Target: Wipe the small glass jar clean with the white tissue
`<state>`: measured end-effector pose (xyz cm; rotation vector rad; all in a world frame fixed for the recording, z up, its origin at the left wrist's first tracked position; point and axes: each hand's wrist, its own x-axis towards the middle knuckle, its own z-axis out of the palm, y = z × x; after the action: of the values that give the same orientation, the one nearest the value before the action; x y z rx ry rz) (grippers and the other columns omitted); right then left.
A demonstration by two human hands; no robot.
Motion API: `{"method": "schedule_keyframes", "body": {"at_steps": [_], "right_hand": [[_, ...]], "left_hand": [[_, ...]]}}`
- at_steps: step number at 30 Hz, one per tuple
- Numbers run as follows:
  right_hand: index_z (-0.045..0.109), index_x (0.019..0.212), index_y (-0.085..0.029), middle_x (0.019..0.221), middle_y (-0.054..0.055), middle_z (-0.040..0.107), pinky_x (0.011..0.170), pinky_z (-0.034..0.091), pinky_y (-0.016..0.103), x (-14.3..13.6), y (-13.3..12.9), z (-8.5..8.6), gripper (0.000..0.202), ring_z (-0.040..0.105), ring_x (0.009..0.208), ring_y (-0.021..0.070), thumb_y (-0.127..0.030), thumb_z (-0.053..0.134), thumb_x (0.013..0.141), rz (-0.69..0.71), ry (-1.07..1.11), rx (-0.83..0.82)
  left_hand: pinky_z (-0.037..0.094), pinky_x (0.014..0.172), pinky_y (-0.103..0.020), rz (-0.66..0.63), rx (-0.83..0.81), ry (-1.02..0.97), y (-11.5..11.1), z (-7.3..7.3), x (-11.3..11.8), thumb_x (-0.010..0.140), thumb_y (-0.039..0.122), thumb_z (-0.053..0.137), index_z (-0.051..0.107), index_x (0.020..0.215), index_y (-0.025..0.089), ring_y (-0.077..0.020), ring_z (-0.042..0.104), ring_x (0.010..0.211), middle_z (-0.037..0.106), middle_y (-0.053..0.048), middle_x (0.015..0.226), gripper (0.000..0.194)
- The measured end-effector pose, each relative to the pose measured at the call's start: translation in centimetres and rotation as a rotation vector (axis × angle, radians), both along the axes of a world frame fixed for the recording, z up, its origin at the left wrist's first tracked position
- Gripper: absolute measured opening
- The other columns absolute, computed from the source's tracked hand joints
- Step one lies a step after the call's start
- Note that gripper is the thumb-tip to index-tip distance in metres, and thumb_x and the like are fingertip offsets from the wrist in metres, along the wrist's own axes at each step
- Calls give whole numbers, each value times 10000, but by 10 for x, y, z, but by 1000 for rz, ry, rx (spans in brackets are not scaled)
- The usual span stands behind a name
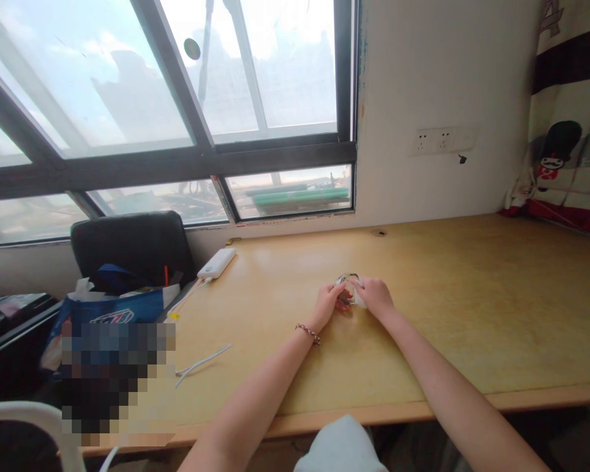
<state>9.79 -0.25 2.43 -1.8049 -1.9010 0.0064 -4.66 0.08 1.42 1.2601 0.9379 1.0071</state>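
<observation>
Both hands meet over the middle of the wooden table. Between them is a small, roundish, shiny thing [347, 299] with a dark curved rim and some reddish and clear parts; its kind is too small to make out. On its left side my left hand [328, 303] grips it with closed fingers, the thumb along its upper edge. My right hand [376, 296] pinches the opposite side, thumb pointing inward. The undersides of the fingers are hidden. A beaded bracelet [309, 333] circles my left wrist.
A white power bank [217, 263] with a cable lies at the table's [472, 314] back left. Another white cable [204, 360] crosses the left edge. Beyond that edge stand a black chair [132, 242] and a blue bag [103, 311]. Wall sockets [443, 139] are behind.
</observation>
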Motion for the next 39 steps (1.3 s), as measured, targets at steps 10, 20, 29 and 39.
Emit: {"method": "schedule_keyframes", "body": {"at_steps": [10,20,29,39], "right_hand": [[641,796,-195,713,62,653,557,298,206,3,-8,12,462,565,625,146,-477,281,866,264,188,73],[647,620,-186,652,106,650,516,326,238,10,12,-3,596,587,642,197,-550,224,827,-110,439,-34],[590,888,-149,685,52,648,366,340,209,-2,20,-20,530,531,446,129,-593,327,767,90,1406,-390],[562,677,-136,656,68,632,499,448,237,-10,13,-9,423,581,566,160,-556,519,671,89,1452,-211]], "left_hand": [[287,316,-200,-32,81,168,-1,0,-5,748,550,368,595,505,115,-82,403,282,497,-28,372,547],[400,434,-207,-102,240,169,-10,-2,2,676,471,573,621,793,100,-102,510,442,596,-33,577,393],[399,866,-335,-46,452,27,-15,9,7,654,326,640,516,1110,154,-226,493,1022,553,-94,1109,503],[303,966,-380,-99,439,98,-7,-2,8,685,319,618,440,1181,195,-231,420,1121,471,-88,1206,542]]}}
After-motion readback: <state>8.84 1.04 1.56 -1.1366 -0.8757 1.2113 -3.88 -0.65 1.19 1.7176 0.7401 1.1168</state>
